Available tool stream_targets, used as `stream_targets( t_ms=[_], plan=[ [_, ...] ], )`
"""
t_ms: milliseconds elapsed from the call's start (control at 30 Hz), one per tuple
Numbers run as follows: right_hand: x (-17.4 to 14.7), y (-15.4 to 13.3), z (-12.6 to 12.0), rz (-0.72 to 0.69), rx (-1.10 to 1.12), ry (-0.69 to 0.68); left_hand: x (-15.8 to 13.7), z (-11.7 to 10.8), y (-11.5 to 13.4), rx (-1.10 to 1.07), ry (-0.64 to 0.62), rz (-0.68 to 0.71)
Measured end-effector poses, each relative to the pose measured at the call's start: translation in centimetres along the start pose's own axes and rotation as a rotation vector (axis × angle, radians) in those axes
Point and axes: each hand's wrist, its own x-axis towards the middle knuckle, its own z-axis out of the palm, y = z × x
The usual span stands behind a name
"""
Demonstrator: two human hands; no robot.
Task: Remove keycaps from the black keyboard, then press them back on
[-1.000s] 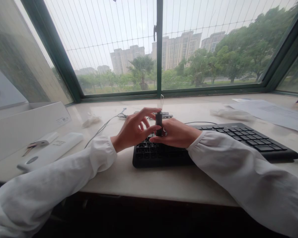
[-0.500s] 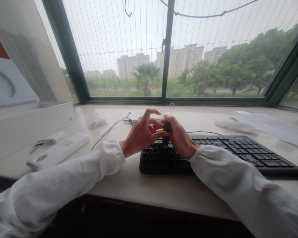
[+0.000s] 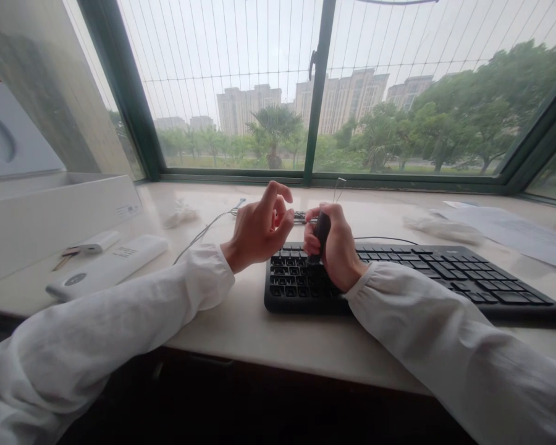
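My right hand (image 3: 336, 238) is wrapped round the black handle of a keycap puller (image 3: 322, 230), whose thin wire loop points up past the thumb. It hovers over the left part of a black keyboard (image 3: 426, 272). On that side many keycaps are off and the bare key sockets show. My left hand (image 3: 262, 225) is raised just left of the puller, apart from it, near the keyboard's upper left corner. Its thumb and index finger are apart and bent, and I see nothing between them. The other fingers curl inward and are partly hidden.
A white box (image 3: 60, 216) stands at the left, with a white power bank (image 3: 115, 262) and a small white item (image 3: 92, 242) before it. A cable (image 3: 204, 230) runs behind my left hand. Crumpled plastic (image 3: 440, 230) and paper sheets (image 3: 514, 232) lie at the right, below the window.
My left hand has come away from the puller and shifted left and up. My right hand has moved slightly right, and the puller now leans to the right. The view has tilted slightly downward.
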Motion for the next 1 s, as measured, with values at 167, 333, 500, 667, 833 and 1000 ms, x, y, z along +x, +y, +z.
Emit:
stream_targets(
  t_ms=[167, 333, 500, 667, 833, 1000],
  plan=[
    [-0.05, 0.28, 0.26, -0.064, -0.011, 0.040, -0.04, 0.09, -0.31, 0.052, -0.017, 0.038],
    [-0.04, 0.23, 0.28, -0.062, -0.002, 0.037, -0.06, -0.01, -0.54, 0.080, -0.053, 0.036],
    [0.01, -0.07, 0.33, -0.026, 0.035, 0.012, -0.05, 0.00, -0.59, 0.111, -0.069, 0.038],
    [-0.09, -0.10, 0.27, -0.007, 0.027, -0.001, -0.06, 0.00, -0.58, 0.124, -0.095, 0.031],
    [-0.43, -0.06, 0.36, -0.019, -0.014, -0.014, -0.09, -0.03, -0.62, 0.134, -0.124, 0.021],
    [-0.49, 0.05, 0.38, -0.032, -0.022, -0.028, -0.11, -0.07, -0.64, 0.138, -0.144, 0.018]
  ],
)
